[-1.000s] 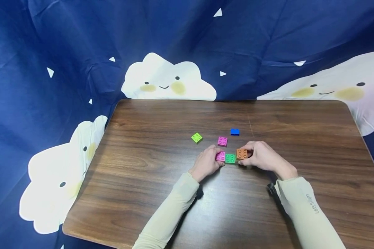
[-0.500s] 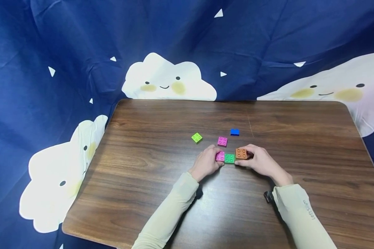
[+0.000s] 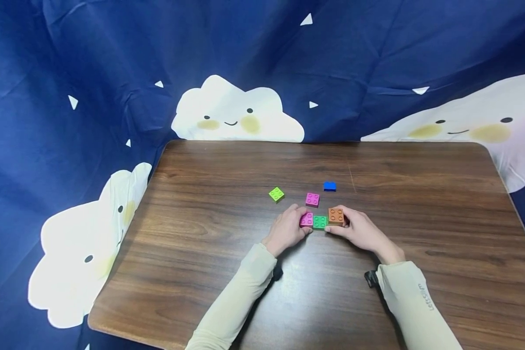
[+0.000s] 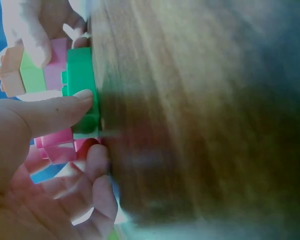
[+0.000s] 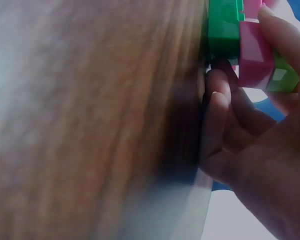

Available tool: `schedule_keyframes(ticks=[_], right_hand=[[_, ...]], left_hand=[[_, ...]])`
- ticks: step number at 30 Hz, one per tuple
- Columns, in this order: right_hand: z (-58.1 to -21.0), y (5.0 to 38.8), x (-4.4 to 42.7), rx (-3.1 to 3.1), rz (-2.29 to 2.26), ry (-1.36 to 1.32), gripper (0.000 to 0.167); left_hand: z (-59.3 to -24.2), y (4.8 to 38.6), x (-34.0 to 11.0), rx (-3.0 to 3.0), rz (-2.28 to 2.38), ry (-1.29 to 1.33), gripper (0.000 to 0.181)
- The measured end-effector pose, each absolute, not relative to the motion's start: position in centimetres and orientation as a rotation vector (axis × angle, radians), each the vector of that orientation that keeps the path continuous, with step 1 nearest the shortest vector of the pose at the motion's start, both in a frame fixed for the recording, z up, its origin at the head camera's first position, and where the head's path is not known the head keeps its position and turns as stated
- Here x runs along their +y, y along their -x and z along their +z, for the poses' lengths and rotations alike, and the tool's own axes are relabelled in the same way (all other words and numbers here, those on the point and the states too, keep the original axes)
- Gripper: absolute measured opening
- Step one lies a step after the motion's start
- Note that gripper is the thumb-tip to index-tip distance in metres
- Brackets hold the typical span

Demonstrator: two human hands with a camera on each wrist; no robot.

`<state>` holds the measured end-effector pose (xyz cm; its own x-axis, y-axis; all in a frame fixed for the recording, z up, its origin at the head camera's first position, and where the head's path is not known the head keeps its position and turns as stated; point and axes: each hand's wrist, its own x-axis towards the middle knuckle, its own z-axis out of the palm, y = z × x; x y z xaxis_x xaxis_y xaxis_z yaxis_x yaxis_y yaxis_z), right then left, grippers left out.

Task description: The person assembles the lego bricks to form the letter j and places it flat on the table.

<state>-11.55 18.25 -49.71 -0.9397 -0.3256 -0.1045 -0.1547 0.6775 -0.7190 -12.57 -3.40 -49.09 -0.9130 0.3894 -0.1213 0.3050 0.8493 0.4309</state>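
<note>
In the head view my left hand [image 3: 284,228] grips the left end of a low build, where a pink toy building brick [image 3: 306,219] sits beside the bare studs of a long green brick [image 3: 319,222]. The left thumb lies on the green brick's side in the left wrist view. My right hand [image 3: 364,231] holds a stack at the green brick's right end: an orange brick [image 3: 336,216] on top, a light green brick [image 4: 32,72] in the middle, a pink brick [image 5: 255,55] lowest. That pink brick meets the green brick's studs; whether it is fully seated I cannot tell.
Beyond the hands on the wooden table [image 3: 201,218] lie a loose lime brick [image 3: 276,194], a magenta brick [image 3: 312,199] and a blue brick [image 3: 330,186]. A blue curtain [image 3: 332,58] with printed clouds hangs behind the table.
My right hand has moved left with its stack, coming closer to the left hand. The left hand and the green build have shifted slightly left. The loose bricks stay in place.
</note>
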Motion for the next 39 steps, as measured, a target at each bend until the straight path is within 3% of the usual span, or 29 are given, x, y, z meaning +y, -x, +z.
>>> schedule_keyframes(ticks=[10,16,26,39], right_hand=[[-49.5,11.8,18.3,2.624,-1.085,0.378,0.048],[-49.3,12.0,18.3,2.608,-1.063,0.364,0.047],[-49.2,12.0,18.1,2.59,-1.042,0.35,0.054],[-49.3,12.1,18.1,2.585,-1.064,0.363,0.049]], left_hand=[[-45.9,13.3,-5.2,2.563,0.728,-0.528,0.076],[-45.3,14.9,-7.9,2.658,0.964,-0.365,0.066],[-48.6,16.2,-9.0,2.733,1.319,0.085,0.063],[-49.7,16.8,-8.5,2.678,1.216,0.103,0.058]])
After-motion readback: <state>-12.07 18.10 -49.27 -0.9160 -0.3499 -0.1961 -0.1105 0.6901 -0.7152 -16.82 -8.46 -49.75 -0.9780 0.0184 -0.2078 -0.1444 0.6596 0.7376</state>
